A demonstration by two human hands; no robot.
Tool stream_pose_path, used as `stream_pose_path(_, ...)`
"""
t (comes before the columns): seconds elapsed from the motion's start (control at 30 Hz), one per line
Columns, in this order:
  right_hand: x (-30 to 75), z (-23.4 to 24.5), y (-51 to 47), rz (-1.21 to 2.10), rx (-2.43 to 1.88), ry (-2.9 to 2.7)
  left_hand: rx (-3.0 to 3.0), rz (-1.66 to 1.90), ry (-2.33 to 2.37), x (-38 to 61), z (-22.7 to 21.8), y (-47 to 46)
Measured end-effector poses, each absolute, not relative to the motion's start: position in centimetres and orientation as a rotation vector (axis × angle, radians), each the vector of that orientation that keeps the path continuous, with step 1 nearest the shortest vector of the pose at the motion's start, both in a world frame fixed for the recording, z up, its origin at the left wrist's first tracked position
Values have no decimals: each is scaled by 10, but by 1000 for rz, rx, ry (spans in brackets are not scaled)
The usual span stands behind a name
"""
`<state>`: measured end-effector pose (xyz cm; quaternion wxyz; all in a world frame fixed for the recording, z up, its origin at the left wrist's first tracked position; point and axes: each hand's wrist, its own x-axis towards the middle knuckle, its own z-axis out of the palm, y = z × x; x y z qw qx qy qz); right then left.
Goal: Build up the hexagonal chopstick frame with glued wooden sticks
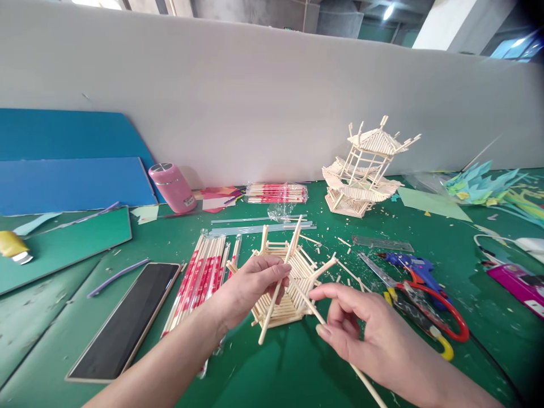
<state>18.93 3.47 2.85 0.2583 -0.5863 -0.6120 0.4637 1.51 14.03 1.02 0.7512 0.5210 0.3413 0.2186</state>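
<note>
My left hand point(263, 277) pinches a pale wooden chopstick point(268, 320) that slants from lower left to upper right; a second may lie alongside it. Between the thumb and fingers of my right hand point(361, 326) runs another chopstick point(312, 309). Its far tip meets or passes close to the one in my left hand; I cannot tell if they touch. Below both hands a many-sided basket-like frame of stacked sticks point(283, 314) rests on the table, partly hidden by my left hand.
Paper-wrapped chopsticks point(199, 272) and a phone point(123, 323) lie left. To the right are red-handled scissors point(454, 328), a blue glue gun point(410, 263) and a clear ruler point(382, 243). Behind stand a stick pavilion point(368, 164) and a pink cup point(173, 187). Stick scraps litter the green table point(255, 379).
</note>
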Motion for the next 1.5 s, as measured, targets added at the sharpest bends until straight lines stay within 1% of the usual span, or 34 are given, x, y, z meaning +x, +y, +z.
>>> stream_pose_path(0.83,188,31,36,1257,-1583,-1679,1092,488,786,17,14,140)
stream_pose_path(1.5,189,29,36,1294,-1574,-1661,1225,428,741,14,10,143)
